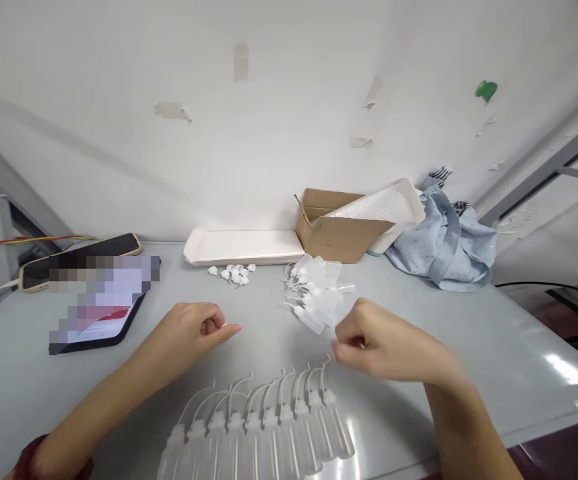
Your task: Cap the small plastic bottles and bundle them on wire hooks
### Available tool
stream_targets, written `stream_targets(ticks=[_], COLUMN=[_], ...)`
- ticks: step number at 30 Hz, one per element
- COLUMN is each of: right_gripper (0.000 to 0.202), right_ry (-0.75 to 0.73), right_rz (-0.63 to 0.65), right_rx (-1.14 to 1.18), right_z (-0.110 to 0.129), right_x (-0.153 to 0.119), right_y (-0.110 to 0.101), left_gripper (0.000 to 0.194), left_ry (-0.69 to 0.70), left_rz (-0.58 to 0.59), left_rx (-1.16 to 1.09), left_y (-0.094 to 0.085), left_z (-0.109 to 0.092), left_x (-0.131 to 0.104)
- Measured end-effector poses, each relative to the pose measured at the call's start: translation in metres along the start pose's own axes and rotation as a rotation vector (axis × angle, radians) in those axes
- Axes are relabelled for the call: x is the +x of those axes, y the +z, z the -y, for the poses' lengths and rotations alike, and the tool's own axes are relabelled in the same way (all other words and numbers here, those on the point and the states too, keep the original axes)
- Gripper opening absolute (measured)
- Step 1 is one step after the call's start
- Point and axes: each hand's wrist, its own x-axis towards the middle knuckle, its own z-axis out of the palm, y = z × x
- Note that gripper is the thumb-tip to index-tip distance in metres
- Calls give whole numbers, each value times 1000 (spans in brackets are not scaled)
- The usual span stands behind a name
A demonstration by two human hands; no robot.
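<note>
My left hand [193, 333] hovers over the middle of the table, fingers curled and thumb stretched along them. A tiny white bit shows at the fingertips, too small to name. Across from it, my right hand [376, 343] is closed, its fingertips turned inward, and whatever it may hold is hidden. Below and between the hands lies a row of clear plastic tubes [253, 447] with white necks and thin curved stems pointing away from me. A pile of small translucent pouch-like pieces [313, 293] with thin ends lies just beyond my right hand. Several small white caps [236, 272] are scattered farther back.
A white tray [243, 247] lies along the wall beside an open cardboard box [343, 237] with padded white packaging in it. A light blue cloth bag [449, 240] slumps at the right. Two phones, one lit [109, 320] and one dark [83, 257], lie at the left.
</note>
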Motion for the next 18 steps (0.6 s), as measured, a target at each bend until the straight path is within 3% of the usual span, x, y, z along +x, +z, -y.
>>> stream_targets(ticks=[2, 5, 13, 18], right_gripper=[37, 43, 38, 34], right_ry=[-62, -76, 179, 213], right_rz=[199, 345, 475, 536], right_rx=[-6, -38, -230, -256], right_z=[0, 0, 8, 5], right_x=[-6, -9, 2, 6], right_y=[4, 12, 23, 24], left_gripper=[41, 40, 37, 38], left_ry=[15, 25, 25, 6], left_rz=[-2, -5, -15, -43], left_rx=[6, 10, 17, 13], left_y=[2, 3, 3, 3], left_z=[-4, -6, -4, -4], left_x=[-2, -3, -1, -2])
